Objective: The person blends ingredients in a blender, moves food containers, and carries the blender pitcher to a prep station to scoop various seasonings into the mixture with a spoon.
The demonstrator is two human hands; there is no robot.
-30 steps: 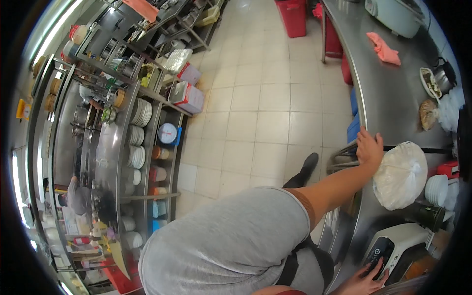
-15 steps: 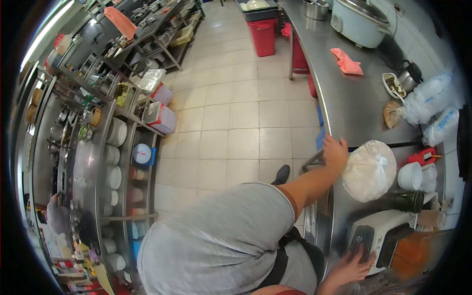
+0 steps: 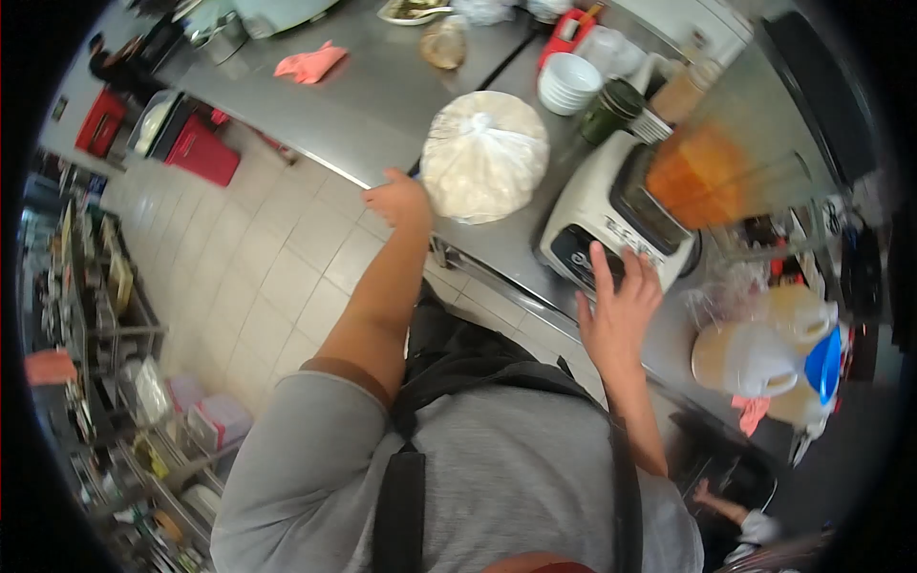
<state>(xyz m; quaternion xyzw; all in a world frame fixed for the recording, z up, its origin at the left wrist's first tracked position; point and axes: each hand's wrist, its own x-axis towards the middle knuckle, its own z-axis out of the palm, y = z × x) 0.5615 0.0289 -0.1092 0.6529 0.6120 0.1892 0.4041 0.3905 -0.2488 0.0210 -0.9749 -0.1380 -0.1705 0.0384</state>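
Observation:
A blender stands on the steel counter, its white base (image 3: 626,205) towards me and its clear jug (image 3: 702,177) partly filled with orange contents. My right hand (image 3: 619,310) is at the front of that base, fingers spread over the dark control panel, holding nothing. At the counter's front edge rests my left hand (image 3: 401,199), fingers apart and empty. Right beside it sits a tied clear plastic bag (image 3: 485,158) full of something pale. I cannot make out what the bag holds.
White bowls (image 3: 570,84) and a dark green container (image 3: 613,110) stand behind the blender. Large jugs (image 3: 740,358) are to its right. A pink cloth (image 3: 310,63) lies further left on the steel counter (image 3: 382,105). Other people are at far left and lower right.
My view has swung right towards the counter, bringing the blender jug and the large jugs into sight. My left hand stays by the counter edge, my right at the blender base.

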